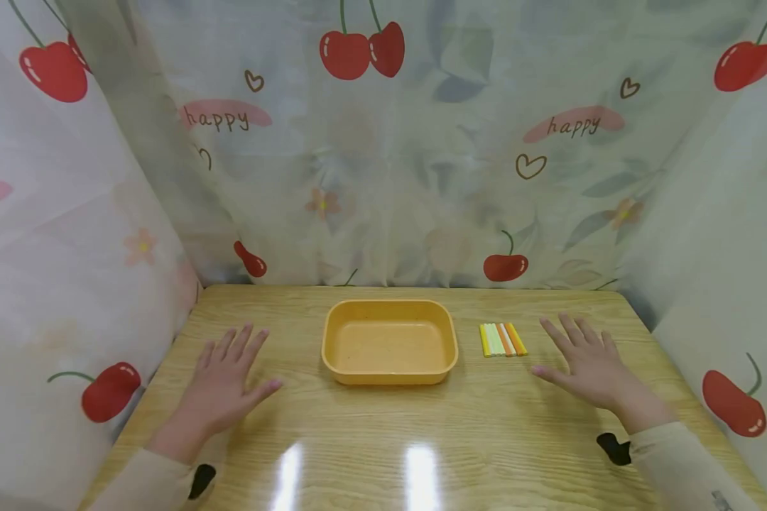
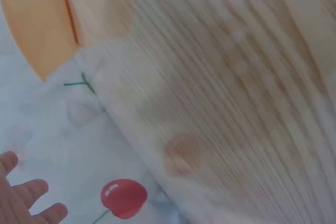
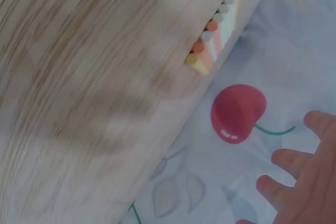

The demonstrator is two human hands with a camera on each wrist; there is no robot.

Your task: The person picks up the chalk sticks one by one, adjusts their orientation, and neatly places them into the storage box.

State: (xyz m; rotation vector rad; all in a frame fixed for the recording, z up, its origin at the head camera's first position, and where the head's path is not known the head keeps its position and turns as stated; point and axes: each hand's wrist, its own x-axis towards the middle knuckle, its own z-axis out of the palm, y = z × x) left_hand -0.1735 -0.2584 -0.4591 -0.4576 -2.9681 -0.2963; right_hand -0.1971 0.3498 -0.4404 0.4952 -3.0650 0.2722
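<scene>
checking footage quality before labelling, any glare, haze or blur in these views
Head view: two white glare streaks on the near part of the table, tray outline crisp; left wrist: hazy, table grain washed out; right wrist: similarly hazy, coloured sticks slightly soft.

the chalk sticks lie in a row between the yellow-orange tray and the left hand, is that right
Not the left hand: the head view shows that the chalk sticks lie in a row between the yellow-orange tray and the right hand.
</scene>
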